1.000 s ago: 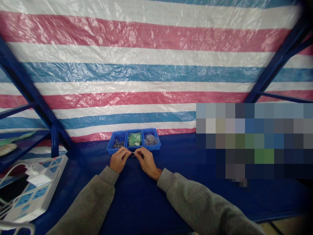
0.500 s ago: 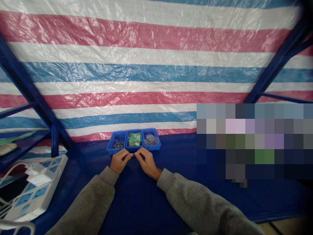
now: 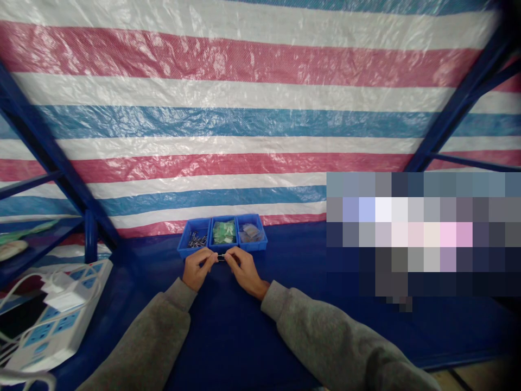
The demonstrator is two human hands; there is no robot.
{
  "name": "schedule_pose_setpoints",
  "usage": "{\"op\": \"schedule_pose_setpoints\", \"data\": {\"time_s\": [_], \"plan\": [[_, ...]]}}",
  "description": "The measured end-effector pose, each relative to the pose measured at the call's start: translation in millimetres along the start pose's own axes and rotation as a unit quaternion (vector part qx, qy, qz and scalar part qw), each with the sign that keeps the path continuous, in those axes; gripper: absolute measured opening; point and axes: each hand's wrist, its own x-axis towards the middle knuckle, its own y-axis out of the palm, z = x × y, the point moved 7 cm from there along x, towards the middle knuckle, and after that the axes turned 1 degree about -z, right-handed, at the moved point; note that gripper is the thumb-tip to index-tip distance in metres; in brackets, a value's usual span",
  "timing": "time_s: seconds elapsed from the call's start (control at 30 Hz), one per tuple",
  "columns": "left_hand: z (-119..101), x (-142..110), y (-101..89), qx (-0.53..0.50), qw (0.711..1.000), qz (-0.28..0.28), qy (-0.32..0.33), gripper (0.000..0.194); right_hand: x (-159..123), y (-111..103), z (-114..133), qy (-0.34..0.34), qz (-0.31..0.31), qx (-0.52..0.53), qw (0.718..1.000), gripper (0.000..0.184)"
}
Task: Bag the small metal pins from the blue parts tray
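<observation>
My left hand (image 3: 198, 267) and my right hand (image 3: 245, 270) face each other just in front of a row of blue bins, fingers pinched. Between their fingertips runs a small thin shiny piece (image 3: 221, 257); its kind is too small to make out, and the fingers cover its ends. Behind my left hand, the left bin (image 3: 188, 230) holds several slim dark and silvery metal pieces (image 3: 198, 239). Green and whitish small packets (image 3: 224, 232) fill much of the middle bin. In the right bin (image 3: 264, 239) lie several clear greyish plastic pieces (image 3: 251, 233).
A white power strip (image 3: 77, 328) with a plugged-in white adapter (image 3: 65, 290) and cables stands on the left. Blue metal posts (image 3: 52, 141) frame a striped plastic sheet (image 3: 244, 122) behind the blue table (image 3: 232, 342). The right side is pixelated.
My hands stay in nearly the same place. Half a second ago the fingertips were closer together; now they are slightly apart, and more of the thin piece shows between them.
</observation>
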Motion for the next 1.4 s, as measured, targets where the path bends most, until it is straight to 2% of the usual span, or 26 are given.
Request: {"op": "schedule_pose_setpoints", "data": {"time_s": [0.1, 0.3, 0.47, 0.63, 0.73, 0.93, 1.07, 1.17, 1.3, 1.4], "plan": [[-0.5, 0.4, -0.2, 0.006, 1.0, -0.005, 0.002, 0.031, 0.1, -0.2, 2.1, -0.008, 0.003, -0.012, 1.0, 0.032], [7.8, -0.4, 2.7, -0.036, 0.999, -0.01, -0.014, 0.02, 0.6, 0.2, 1.5, -0.008, 0.006, -0.02, 1.0, 0.037], [16.1, -1.2, 4.1, -0.088, 0.995, -0.019, -0.037, 0.017, 0.7, 1.8, -1.5, -0.005, 0.007, -0.018, 1.0, 0.038], [20.6, -0.6, 3.6, -0.121, 0.99, -0.04, -0.066, 0.017, 1.6, 7.4, -5.2, 0.008, 0.037, -0.016, 0.999, 0.046], [22.0, -0.3, 3.5, -0.139, 0.985, -0.046, -0.09, 0.019, 2.0, 5.6, -6.7, 0.014, 0.021, -0.013, 1.0, 0.048], [19.0, -1.7, 6.4, -0.12, 0.986, -0.032, -0.115, 0.022, 2.0, 1.8, -10.1, 0.031, -0.006, -0.004, 1.0, 0.049], [18.2, -4.0, 8.6, -0.058, 0.99, -0.011, -0.125, 0.021, 2.0, 2.6, -11.1, 0.032, -0.004, 0.006, 0.999, 0.048], [16.9, -3.5, 10.9, -0.001, 0.994, 0.018, -0.111, 0.022, 1.9, 2.9, -11.6, 0.034, -0.005, 0.009, 0.999, 0.048], [11.4, -1.5, 17.2, 0.103, 0.992, 0.069, -0.029, 0.023, 1.7, 1.1, -11.1, 0.037, -0.011, 0.009, 0.999, 0.047], [9.1, -1.5, 17.1, 0.138, 0.988, 0.059, 0.026, 0.022, 1.5, -2.9, -9.0, 0.032, -0.028, 0.001, 0.999, 0.047]]}}
